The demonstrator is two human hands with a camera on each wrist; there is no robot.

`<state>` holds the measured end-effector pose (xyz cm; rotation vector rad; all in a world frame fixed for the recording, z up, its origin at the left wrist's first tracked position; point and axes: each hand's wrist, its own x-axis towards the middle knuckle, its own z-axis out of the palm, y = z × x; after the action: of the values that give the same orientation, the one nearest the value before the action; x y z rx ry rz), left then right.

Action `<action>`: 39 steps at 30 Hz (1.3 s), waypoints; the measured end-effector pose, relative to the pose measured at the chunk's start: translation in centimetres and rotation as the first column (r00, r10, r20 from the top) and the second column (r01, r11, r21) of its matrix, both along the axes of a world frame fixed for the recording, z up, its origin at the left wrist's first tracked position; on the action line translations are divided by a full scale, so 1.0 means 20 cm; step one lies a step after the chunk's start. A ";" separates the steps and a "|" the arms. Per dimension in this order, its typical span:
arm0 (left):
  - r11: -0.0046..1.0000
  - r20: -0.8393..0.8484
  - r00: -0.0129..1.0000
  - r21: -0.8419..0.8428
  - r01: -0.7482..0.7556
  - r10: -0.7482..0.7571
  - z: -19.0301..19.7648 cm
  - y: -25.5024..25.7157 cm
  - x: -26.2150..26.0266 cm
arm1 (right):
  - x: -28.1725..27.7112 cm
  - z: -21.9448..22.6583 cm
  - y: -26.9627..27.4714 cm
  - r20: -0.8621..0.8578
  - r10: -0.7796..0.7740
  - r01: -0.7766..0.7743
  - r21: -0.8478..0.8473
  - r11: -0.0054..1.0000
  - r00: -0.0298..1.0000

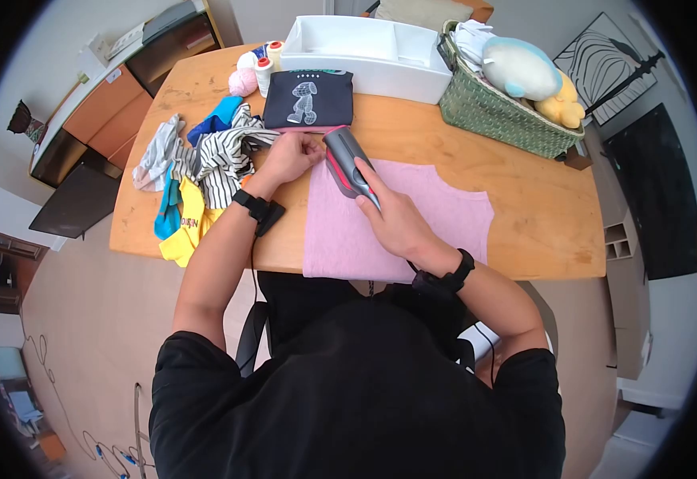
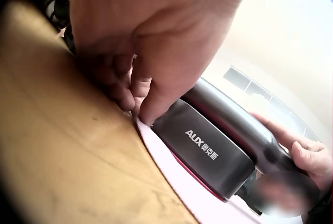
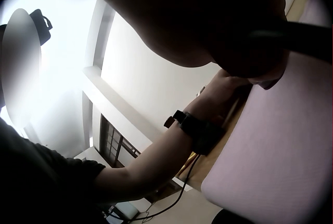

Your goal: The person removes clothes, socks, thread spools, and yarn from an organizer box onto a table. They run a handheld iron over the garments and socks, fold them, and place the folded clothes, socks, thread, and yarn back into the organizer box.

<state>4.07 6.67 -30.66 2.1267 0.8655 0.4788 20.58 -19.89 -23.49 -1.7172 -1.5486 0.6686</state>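
A pink garment [image 1: 436, 215] lies flat over the table's front edge. The right hand [image 1: 399, 219] grips the handle of a grey and pink handheld appliance [image 1: 347, 160], whose head rests at the garment's upper left. In the left wrist view the left hand [image 2: 151, 31] pinches the edge of the pink cloth [image 2: 169, 174] between thumb and fingers, close beside the appliance [image 2: 208, 148] marked AUX. The right wrist view shows the right hand [image 3: 223, 26] dark above the pink cloth [image 3: 270, 146].
Crumpled striped, blue and yellow clothes [image 1: 220, 160] lie left on the table. Behind are a folded dark shirt [image 1: 332, 100], thread spools [image 1: 264, 76], pink yarn [image 1: 243, 81] and a white bin [image 1: 348, 60]. A green basket [image 1: 500, 116] with plush toys stands at the back right.
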 end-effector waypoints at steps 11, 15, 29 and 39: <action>0.998 -0.001 0.999 0.053 -0.035 0.035 0.01 -0.01 0.00 | 0.11 0.02 -0.11 0.021 -0.029 0.029 0.010 1.000 0.999; 0.999 -0.041 0.999 0.028 -0.018 0.019 0.02 -0.01 -0.01 | 0.17 0.06 -0.18 0.035 -0.045 0.046 -0.027 0.999 0.998; 0.999 -0.061 0.998 0.045 -0.010 0.013 0.05 -0.02 -0.02 | 0.35 0.10 -0.54 0.007 -0.155 0.155 -0.041 0.987 0.988; 0.999 -0.035 0.999 0.050 0.005 -0.003 0.02 -0.01 -0.01 | 0.46 0.14 -0.81 0.049 -0.263 0.267 -0.099 0.959 0.963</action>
<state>3.89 6.45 -30.21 2.1882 0.8768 0.4673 29.86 -36.04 -20.69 -1.9811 -1.2928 0.5922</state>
